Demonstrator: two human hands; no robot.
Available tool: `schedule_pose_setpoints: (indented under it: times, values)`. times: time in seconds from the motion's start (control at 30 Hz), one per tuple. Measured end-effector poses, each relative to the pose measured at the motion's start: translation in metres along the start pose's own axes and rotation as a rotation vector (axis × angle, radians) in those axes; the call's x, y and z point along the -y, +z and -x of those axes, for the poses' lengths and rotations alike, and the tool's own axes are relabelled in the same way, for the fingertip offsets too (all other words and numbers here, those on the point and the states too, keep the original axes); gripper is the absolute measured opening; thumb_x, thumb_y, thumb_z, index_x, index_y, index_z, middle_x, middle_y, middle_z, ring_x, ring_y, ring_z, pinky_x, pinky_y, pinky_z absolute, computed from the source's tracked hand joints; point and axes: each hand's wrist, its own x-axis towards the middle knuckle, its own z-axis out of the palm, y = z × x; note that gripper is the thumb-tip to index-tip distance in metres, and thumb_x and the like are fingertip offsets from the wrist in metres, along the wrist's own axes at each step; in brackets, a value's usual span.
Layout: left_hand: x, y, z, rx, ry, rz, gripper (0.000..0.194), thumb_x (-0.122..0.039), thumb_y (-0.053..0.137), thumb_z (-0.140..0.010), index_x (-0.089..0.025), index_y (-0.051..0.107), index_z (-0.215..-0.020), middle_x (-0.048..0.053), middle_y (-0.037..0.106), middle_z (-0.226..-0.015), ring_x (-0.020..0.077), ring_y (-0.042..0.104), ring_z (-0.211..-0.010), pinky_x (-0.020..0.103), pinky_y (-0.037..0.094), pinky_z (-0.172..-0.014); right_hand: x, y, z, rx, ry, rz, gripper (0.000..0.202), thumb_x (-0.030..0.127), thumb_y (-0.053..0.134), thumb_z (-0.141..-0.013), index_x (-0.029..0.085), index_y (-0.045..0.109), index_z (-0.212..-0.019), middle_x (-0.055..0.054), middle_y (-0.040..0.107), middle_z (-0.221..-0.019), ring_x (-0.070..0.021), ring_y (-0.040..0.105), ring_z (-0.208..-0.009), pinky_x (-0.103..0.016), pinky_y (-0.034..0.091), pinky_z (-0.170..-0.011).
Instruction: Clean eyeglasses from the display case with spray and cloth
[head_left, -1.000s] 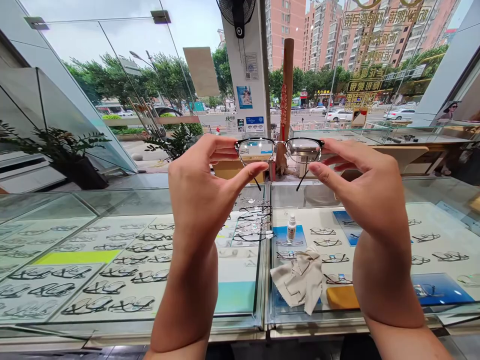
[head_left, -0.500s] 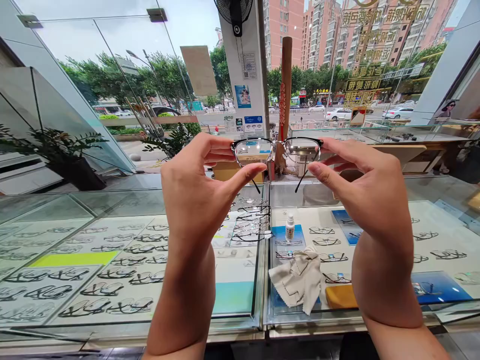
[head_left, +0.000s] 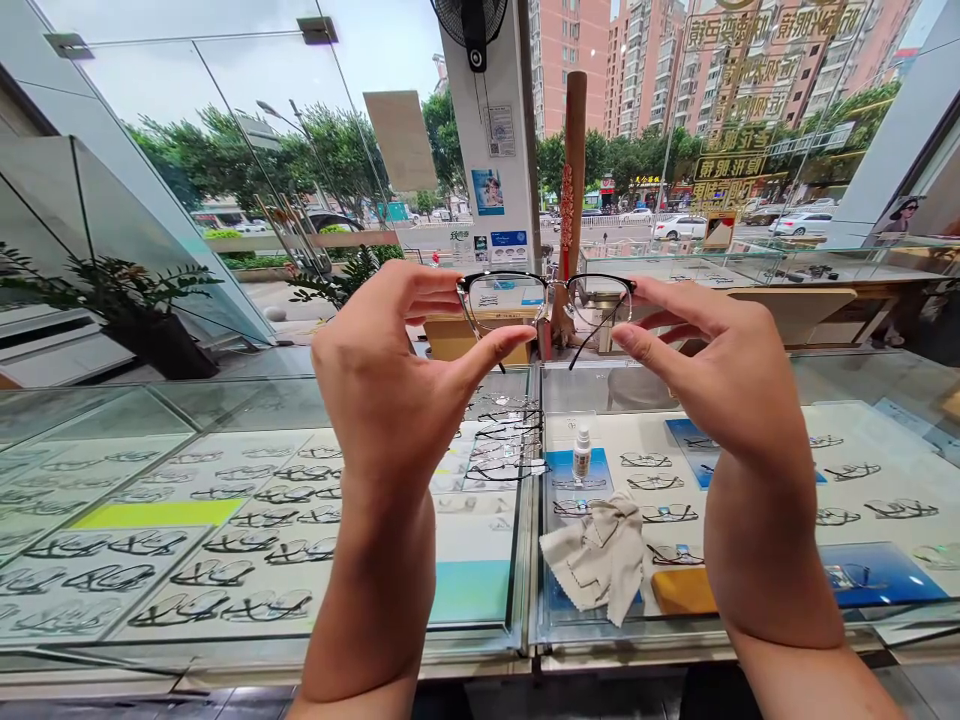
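1. I see eyeglasses (head_left: pixel 556 284) with black upper rims, thin metallic lower rims and clear lenses.
2. I have them nearly level between my left grip (head_left: pixel 397 355) and right grip (head_left: pixel 716 345).
3. Their opened temples slope down between the grips.

Eyeglasses (head_left: pixel 556 284): one pair, dark upper rims, clear lenses, temples unfolded; we hold it level above the counters.
Left hand (head_left: pixel 409 345): our fingers at the frame's left end, thumb below the lens.
Right hand (head_left: pixel 720 340): our fingers at the opposite end, thumb likewise low.
Glass counters (head_left: pixel 472 545): two, side by side, with rows of spectacle frames (head_left: pixel 215 572).
Cloth (head_left: pixel 596 560): pale, crumpled, on the right counter.
Bottle (head_left: pixel 581 457): small, white, upright, behind the cloth.
Post (head_left: pixel 575 140): wooden, beyond our hands, bearing a red ornament (head_left: pixel 566 210).
Fan (head_left: pixel 474 25): black, cut off by the top edge.
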Motion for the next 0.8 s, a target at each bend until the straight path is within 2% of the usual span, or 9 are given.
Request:
schedule_pose_setpoints:
  times: [0.1,0.23,0.47,0.63,0.8]
  values:
    - [0.007,0.001,-0.003,0.026,-0.008,0.042,0.056,-0.075,0.087,-0.076,-0.029,0.076,-0.108,0.000,0.080,-0.104,0.0326,0.079,-0.106,0.052,0.070,-0.090,0.006,0.003,0.002,-0.080,-0.074,0.051,0.041,0.042,0.083,-0.092,0.030,0.081,-0.131,-0.008,0.083,-0.123,-0.0284,0.079,-0.099,-0.051,0.067,-0.086]
    - [0.016,0.008,-0.008,0.106,-0.096,0.143,0.051,-0.070,0.090,-0.076,-0.030,0.075,-0.104,0.003,0.081,-0.106,0.0299,0.081,-0.100,0.050,0.071,-0.090,0.014,0.005,0.003,-0.189,-0.173,0.101,0.041,0.041,0.083,-0.093,0.032,0.079,-0.133,-0.008,0.081,-0.119,-0.0310,0.077,-0.107,-0.053,0.066,-0.092]
    - [0.027,0.020,-0.010,0.190,-0.156,0.239,0.059,-0.068,0.094,-0.072,-0.027,0.071,-0.107,0.008,0.080,-0.105,0.0309,0.080,-0.102,0.046,0.071,-0.088,0.017,0.004,0.005,-0.204,-0.155,0.158,0.040,0.046,0.079,-0.097,0.035,0.077,-0.135,-0.009,0.078,-0.120,-0.0325,0.074,-0.111,-0.053,0.066,-0.094]
    - [0.030,0.024,-0.011,0.188,-0.146,0.263,0.060,-0.069,0.093,-0.072,-0.027,0.070,-0.109,0.009,0.080,-0.110,0.0304,0.081,-0.104,0.048,0.070,-0.093,0.018,0.004,0.005,-0.210,-0.178,0.146,0.038,0.042,0.078,-0.098,0.034,0.076,-0.135,-0.009,0.077,-0.124,-0.0328,0.073,-0.114,-0.053,0.066,-0.095]
    - [0.029,0.029,-0.012,0.166,-0.127,0.250,0.067,-0.073,0.090,-0.074,-0.028,0.068,-0.119,0.012,0.078,-0.123,0.0312,0.078,-0.120,0.045,0.068,-0.097,0.025,0.006,0.005,-0.234,-0.252,0.200,0.037,0.033,0.077,-0.099,0.032,0.074,-0.135,-0.009,0.076,-0.129,-0.0349,0.072,-0.122,-0.056,0.064,-0.104]
